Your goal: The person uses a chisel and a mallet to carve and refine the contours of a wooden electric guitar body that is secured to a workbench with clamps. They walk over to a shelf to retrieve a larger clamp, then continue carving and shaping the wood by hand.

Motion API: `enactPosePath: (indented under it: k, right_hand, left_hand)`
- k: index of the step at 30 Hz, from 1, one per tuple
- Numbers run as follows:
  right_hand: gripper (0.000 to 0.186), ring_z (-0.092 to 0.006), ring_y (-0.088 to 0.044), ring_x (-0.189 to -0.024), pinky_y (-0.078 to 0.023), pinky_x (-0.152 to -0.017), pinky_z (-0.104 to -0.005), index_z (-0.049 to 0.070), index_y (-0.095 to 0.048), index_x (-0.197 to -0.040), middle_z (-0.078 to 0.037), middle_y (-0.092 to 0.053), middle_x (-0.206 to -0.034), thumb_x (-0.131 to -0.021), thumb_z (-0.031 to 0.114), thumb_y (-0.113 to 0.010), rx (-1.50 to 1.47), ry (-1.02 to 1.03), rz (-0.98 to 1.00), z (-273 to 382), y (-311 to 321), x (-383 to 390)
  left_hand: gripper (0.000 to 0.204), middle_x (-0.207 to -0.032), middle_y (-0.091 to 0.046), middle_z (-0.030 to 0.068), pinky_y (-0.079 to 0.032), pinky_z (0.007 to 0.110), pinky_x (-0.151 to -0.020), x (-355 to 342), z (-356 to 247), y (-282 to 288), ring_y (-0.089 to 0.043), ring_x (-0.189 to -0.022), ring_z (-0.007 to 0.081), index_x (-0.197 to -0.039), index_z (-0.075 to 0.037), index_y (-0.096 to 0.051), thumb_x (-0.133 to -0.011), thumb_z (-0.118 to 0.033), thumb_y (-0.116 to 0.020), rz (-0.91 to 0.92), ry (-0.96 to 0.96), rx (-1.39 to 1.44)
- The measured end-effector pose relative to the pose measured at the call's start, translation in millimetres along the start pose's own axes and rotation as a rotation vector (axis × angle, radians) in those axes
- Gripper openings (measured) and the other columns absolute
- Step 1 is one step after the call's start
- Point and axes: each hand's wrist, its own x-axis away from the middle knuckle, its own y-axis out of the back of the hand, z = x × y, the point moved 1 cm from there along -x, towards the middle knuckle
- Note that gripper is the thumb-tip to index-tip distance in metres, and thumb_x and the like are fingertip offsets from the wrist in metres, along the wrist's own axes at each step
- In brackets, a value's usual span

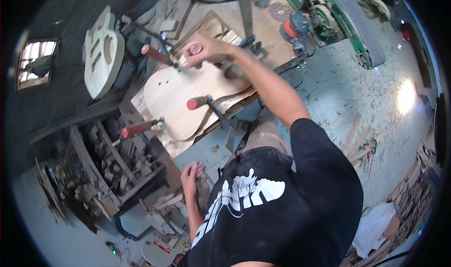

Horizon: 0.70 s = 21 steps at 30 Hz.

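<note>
A pale wooden guitar body (pixel 176 95) lies flat on boards on the workbench, with bar clamps around its edge. My right hand (pixel 206 51) reaches over its far side, fingers wrapped round a clamp handle (pixel 196 48) whose reddish end shows above the fist. Next to it stands another clamp (pixel 157 54) with a wooden, red-ended handle. A third clamp (pixel 199 102) sits at the near edge, and a red-handled clamp (pixel 138 128) at the left corner. My left hand (pixel 192 174) hangs below the bench by my body, fingers loosely bent, with nothing visible in it.
Another guitar body (pixel 104 53) with cut-outs stands at the left. Below it, a wooden bin (pixel 120 166) holds offcuts. A sander (pixel 296 27) and a green belt machine (pixel 338 25) are at the back right. Wood strips (pixel 361 142) lie on the dusty floor.
</note>
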Motion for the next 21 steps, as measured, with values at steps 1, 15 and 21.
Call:
enactPosePath:
  k: [1, 15, 21]
  right_hand:
    - [0.039, -0.0058, -0.046, -0.051, -0.032, -0.046, -0.0249, 0.009, -0.054, -0.062, 0.001, -0.054, -0.055, -0.084, 0.029, -0.079, 0.019, -0.039, 0.016, 11, 5, 7]
    - [0.031, -0.0247, -0.052, -0.082, -0.046, -0.08, -0.0333, -0.001, -0.057, -0.096, -0.013, -0.051, -0.091, -0.066, 0.005, -0.05, 0.281, 0.065, -0.678, 23, -128, 156]
    - [0.071, -0.042, -0.06, -0.104, -0.048, -0.088, -0.0492, 0.001, -0.042, -0.143, -0.024, -0.058, -0.114, -0.075, 0.004, -0.061, 0.678, -0.159, -0.464, -33, -177, 209]
  left_hand:
    - [0.031, -0.107, -0.07, 0.0163, -0.056, 0.032, -0.085, -2, -22, -21, -0.071, -0.095, 0.0227, -0.119, 0.004, -0.06, -0.1, -0.02, -0.062, 0.052, -0.07, -0.079]
    - [0.045, -0.127, -0.06, 0.0174, -0.048, 0.036, -0.103, -64, -139, -171, -0.057, -0.12, 0.0208, -0.133, 0.003, -0.05, -0.093, -0.007, -0.067, 0.011, -1.089, -0.271]
    - [0.015, -0.098, -0.061, 0.009, -0.044, 0.026, -0.069, -85, -148, -192, -0.054, -0.08, 0.0097, -0.1, -0.001, -0.051, -0.096, -0.009, -0.064, 0.155, -0.978, 0.065]
